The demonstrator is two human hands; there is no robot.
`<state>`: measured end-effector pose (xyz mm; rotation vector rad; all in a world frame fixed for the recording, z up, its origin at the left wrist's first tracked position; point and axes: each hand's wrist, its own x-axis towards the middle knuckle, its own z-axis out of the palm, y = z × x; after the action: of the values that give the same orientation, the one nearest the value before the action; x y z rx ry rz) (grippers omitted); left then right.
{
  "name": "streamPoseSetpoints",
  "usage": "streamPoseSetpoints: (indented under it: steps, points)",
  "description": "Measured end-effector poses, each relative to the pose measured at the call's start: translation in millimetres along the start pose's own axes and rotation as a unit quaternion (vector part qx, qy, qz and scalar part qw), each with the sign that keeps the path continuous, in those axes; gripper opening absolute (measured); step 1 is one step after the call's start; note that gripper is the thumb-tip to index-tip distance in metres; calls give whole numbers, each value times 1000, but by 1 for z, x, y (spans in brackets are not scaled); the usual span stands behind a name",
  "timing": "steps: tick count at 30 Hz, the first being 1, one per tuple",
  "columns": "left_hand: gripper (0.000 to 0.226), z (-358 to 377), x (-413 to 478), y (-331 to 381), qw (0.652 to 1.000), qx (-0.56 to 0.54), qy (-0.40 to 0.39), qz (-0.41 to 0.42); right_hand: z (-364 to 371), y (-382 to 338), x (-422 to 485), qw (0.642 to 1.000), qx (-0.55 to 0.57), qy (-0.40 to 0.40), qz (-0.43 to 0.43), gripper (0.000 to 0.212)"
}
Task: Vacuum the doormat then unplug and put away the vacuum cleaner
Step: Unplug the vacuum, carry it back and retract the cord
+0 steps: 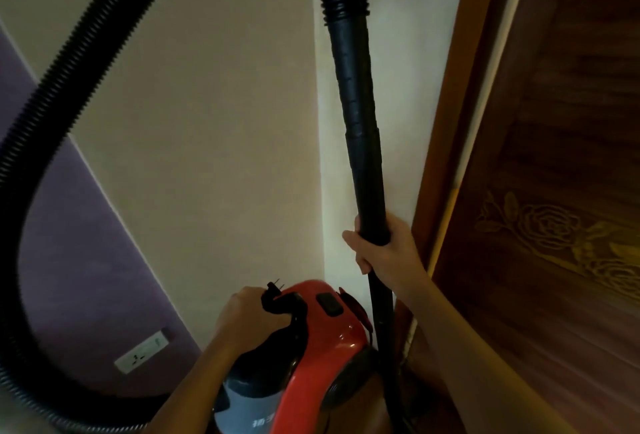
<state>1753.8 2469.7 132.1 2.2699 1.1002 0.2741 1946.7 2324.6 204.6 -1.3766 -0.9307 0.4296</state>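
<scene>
A red and black canister vacuum cleaner (322, 340) stands at the bottom centre, close to the wall corner. My left hand (247, 317) grips its black carry handle together with the black power plug (273, 296), whose prongs stick up. My right hand (384, 250) holds the black wand (360, 115), which stands nearly upright along the cream wall. The ribbed black hose (65, 94) arcs from the wand's top over to the left and down. The doormat is out of view.
A white wall socket (142, 355) sits low on the purple wall at the left, with nothing plugged in. A dark wooden door (554, 191) with a carved rose and its brown frame stand close on the right. The cream wall corner is directly behind the vacuum.
</scene>
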Motion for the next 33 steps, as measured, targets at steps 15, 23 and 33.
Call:
streamPoseSetpoints:
  steps: [15, 23, 33]
  points:
    - [41, 35, 116, 49, 949, -84, -188, 239, -16, 11, -23, 888, -184, 417, 57, 37]
    - [32, 83, 78, 131, 873, -95, -315, 359, -54, -15, -126, 764, -235, 595, 87, 31]
    - [29, 177, -94, 253, 774, -97, -415, 469, -116, -78, -331, 634, -273, 714, 114, 32]
